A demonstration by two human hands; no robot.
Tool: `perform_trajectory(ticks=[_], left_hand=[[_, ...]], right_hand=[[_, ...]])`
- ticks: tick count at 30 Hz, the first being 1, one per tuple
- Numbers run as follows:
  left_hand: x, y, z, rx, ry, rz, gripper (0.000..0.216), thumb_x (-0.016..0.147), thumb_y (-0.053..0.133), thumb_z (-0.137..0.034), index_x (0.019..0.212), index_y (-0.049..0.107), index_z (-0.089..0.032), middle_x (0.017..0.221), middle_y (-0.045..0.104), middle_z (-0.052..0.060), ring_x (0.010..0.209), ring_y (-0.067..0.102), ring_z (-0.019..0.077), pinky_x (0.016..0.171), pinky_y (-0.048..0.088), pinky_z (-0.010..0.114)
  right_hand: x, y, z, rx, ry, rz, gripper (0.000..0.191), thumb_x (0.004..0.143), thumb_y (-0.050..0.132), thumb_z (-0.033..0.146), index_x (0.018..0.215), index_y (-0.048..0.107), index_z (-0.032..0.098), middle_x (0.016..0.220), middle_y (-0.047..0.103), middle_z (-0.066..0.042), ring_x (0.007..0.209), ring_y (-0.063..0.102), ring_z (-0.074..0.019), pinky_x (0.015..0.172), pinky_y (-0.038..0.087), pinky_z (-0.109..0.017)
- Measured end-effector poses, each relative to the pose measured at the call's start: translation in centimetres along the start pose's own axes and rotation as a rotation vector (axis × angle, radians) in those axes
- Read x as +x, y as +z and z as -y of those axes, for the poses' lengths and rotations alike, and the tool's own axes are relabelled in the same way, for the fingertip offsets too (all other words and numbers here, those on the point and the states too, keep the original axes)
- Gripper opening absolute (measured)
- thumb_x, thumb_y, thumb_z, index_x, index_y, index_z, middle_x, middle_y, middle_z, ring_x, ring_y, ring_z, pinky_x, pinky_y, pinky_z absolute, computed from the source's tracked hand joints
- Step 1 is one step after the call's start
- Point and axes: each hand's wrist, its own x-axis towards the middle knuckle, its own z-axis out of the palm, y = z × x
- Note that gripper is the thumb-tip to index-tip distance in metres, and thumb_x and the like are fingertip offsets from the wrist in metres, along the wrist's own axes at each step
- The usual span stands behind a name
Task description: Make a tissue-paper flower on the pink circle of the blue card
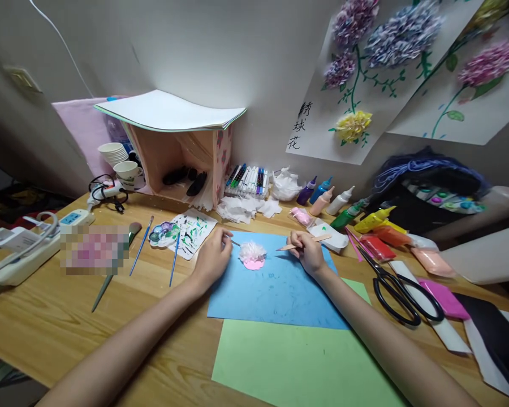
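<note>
A small pink clay disc topped with a white fluffy tuft (pixel 253 254) lies on a blue paper sheet (pixel 275 288). My left hand (pixel 212 257) rests just left of it, fingers pinched on a thin stick whose tip points at the tuft. To the right of the tuft, my right hand (pixel 309 251) grips a flat wooden stick (pixel 302 243) that points left toward it. A green paper sheet (pixel 297 364) lies nearer me, under the blue one's edge.
Black scissors (pixel 396 288) and clay packets (pixel 377 246) lie at the right. Paint bottles (pixel 328 200), markers (pixel 248 181) and tissue line the wall. Brushes (pixel 142 246), a paint palette (pixel 163 233), a power strip (pixel 38 243), paper cups and a pink box sit left.
</note>
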Motion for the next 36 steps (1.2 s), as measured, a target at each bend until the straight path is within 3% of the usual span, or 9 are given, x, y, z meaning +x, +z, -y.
perform_trajectory(ticks=[4,10,15,21,25,28,32,34,36], left_hand=[[4.1,-1.1,-0.1,0.284,0.139,-0.168,0.017,0.085,0.044,-0.026,0.100,0.050,-0.019,0.096,0.059,0.008,0.092,0.055,0.0219,0.078,0.043,0.033],[8.7,-0.5,-0.8,0.561,0.241,-0.195,0.024,0.082,0.051,-0.026,0.104,0.056,-0.020,0.108,0.052,0.012,0.101,0.050,0.0258,0.075,0.043,0.031],[9.9,-0.8,-1.1,0.549,0.219,-0.265,0.022,0.087,0.043,-0.027,0.093,0.062,-0.020,0.101,0.058,0.011,0.091,0.055,0.0239,0.071,0.041,0.031],[10.2,-2.8,-0.9,0.293,0.144,-0.349,0.022,0.086,0.046,-0.031,0.091,0.066,-0.021,0.088,0.066,0.006,0.081,0.059,0.0196,0.068,0.040,0.027],[8.7,-3.6,-2.5,-0.043,0.129,-0.346,0.022,0.083,0.050,-0.030,0.087,0.065,-0.015,0.084,0.067,0.005,0.075,0.058,0.0146,0.069,0.042,0.024],[5.3,-3.2,-4.0,-0.246,0.147,-0.164,0.023,0.082,0.052,-0.034,0.086,0.064,-0.015,0.081,0.067,0.003,0.072,0.058,0.0136,0.065,0.042,0.023],[0.4,-1.1,-4.3,-0.201,0.168,0.127,0.019,0.083,0.053,-0.033,0.081,0.065,-0.019,0.078,0.066,0.001,0.072,0.057,0.0140,0.065,0.042,0.024],[-1.0,0.2,-3.5,-0.128,0.240,0.189,0.016,0.085,0.051,-0.030,0.082,0.064,-0.020,0.083,0.065,0.002,0.078,0.057,0.0149,0.070,0.042,0.026],[-1.6,1.2,-2.6,-0.028,0.290,0.175,0.015,0.085,0.050,-0.027,0.083,0.063,-0.020,0.086,0.064,0.003,0.084,0.056,0.0166,0.074,0.042,0.028]], right_hand=[[0.4,-0.1,0.2,0.045,0.014,0.014,0.025,0.070,0.040,0.021,0.046,0.033,0.022,0.036,0.031,0.005,0.037,0.024,-0.0099,0.053,0.039,-0.027],[1.5,-0.6,0.1,0.069,0.017,0.028,0.024,0.069,0.039,0.020,0.046,0.033,0.021,0.035,0.035,0.004,0.037,0.023,-0.0096,0.045,0.030,-0.023],[2.1,-0.7,0.2,0.043,0.011,0.032,0.023,0.067,0.040,0.019,0.045,0.033,0.022,0.035,0.035,0.005,0.036,0.024,-0.0094,0.045,0.031,-0.024],[2.0,-0.6,0.2,0.029,0.008,0.039,0.024,0.068,0.039,0.021,0.045,0.034,0.022,0.036,0.034,0.005,0.037,0.024,-0.0096,0.045,0.030,-0.024],[1.9,-0.7,0.1,0.015,-0.002,0.052,0.024,0.068,0.039,0.021,0.045,0.033,0.022,0.038,0.034,0.004,0.037,0.025,-0.0098,0.047,0.032,-0.025],[1.9,-0.7,0.2,0.013,-0.006,0.069,0.023,0.068,0.039,0.020,0.045,0.033,0.022,0.039,0.034,0.005,0.037,0.026,-0.0095,0.050,0.036,-0.026],[1.8,-0.6,0.3,-0.036,-0.017,0.070,0.023,0.069,0.038,0.021,0.047,0.034,0.021,0.039,0.034,0.005,0.037,0.027,-0.0091,0.049,0.035,-0.025],[1.6,-0.6,0.5,-0.063,-0.042,0.079,0.023,0.071,0.038,0.020,0.047,0.034,0.021,0.040,0.034,0.005,0.038,0.029,-0.0090,0.049,0.035,-0.024],[1.2,-0.4,0.6,-0.128,-0.096,0.083,0.023,0.071,0.038,0.018,0.048,0.036,0.020,0.042,0.034,0.005,0.039,0.031,-0.0089,0.048,0.032,-0.024]])
